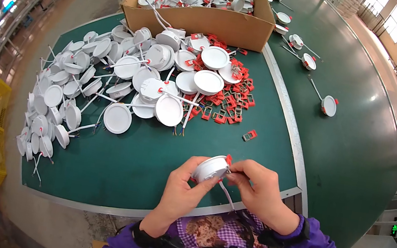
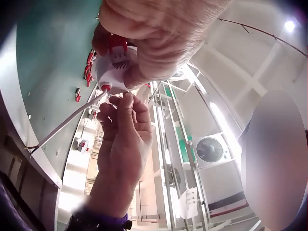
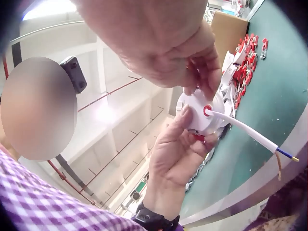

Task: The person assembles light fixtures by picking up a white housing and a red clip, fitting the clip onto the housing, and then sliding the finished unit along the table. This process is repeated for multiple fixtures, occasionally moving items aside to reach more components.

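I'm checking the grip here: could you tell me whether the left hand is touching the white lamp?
Touching: the head view shows the left hand curled around the white lamp.

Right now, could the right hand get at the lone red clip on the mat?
Probably yes: the red clip lies alone on bare mat just beyond the right hand, nothing between, though that hand pinches the lamp.
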Demonstrator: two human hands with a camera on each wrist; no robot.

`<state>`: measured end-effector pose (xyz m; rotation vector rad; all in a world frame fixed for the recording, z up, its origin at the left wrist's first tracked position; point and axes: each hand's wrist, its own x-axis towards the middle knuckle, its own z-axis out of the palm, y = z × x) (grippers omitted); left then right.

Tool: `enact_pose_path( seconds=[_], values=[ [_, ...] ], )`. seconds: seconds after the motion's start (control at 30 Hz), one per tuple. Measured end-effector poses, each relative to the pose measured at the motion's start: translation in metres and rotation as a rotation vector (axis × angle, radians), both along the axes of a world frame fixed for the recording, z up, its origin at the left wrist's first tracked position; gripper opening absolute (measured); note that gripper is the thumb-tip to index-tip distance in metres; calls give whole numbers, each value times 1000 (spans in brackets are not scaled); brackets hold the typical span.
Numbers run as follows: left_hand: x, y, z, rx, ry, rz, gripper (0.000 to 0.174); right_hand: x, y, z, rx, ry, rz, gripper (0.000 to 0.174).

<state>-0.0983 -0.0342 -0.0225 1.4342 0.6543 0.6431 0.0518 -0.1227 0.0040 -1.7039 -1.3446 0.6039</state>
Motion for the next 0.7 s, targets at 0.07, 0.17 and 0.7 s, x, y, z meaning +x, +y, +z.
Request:
enact_pose_path(
  seconds=[0.07, 0.17, 0.7],
  values=[
    [2, 0, -2, 3, -7, 2, 26, -3, 0, 4, 29, -62, -5, 14],
    [4, 2, -7, -82, -42, -47, 28, 0, 0, 2, 91, -183, -13, 15],
    [11, -12, 3, -159, -42, -196, 32, 26, -18, 22, -234, 587, -26, 34]
  ],
)
